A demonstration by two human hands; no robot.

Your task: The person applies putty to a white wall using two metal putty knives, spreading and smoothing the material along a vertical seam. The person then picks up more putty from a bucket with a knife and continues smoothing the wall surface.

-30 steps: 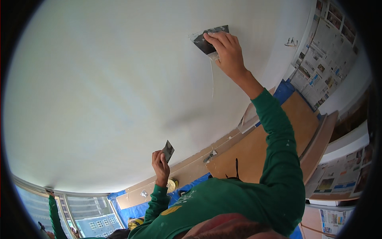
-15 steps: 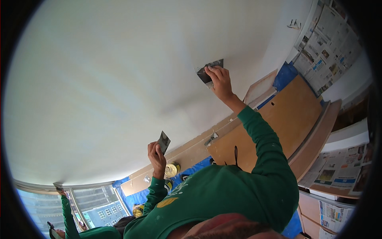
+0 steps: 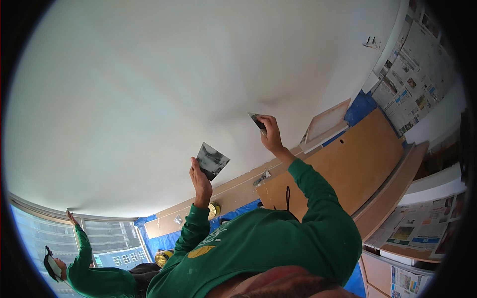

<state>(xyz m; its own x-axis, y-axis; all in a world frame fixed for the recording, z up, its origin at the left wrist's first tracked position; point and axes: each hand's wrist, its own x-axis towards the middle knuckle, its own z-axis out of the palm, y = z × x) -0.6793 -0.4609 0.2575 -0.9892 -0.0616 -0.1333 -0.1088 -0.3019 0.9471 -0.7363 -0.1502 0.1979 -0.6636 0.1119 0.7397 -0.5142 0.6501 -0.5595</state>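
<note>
My left hand [image 3: 201,184] grips a square metal scraper [image 3: 213,160], its broad face turned toward the camera and smeared with pale material. To its upper right, my right hand [image 3: 272,136] is closed on a dark-bladed scraper [image 3: 256,120], seen nearly edge-on. Both tools are against the backdrop of a broad white surface [image 3: 124,99]; whether either touches it, I cannot tell. My green sleeves and chest fill the lower middle.
A co-worker [image 3: 84,273] in green reaches up at the left, by a window [image 3: 114,241]. An orange-brown board [image 3: 357,164], a framed panel [image 3: 323,121], cans [image 3: 213,210] on blue sheeting [image 3: 154,226] and newspaper-covered surfaces [image 3: 407,84] lie around me.
My right hand has come steadily down toward the left one. My left hand has risen a little and turned its scraper face-on. The co-worker's head and back show more.
</note>
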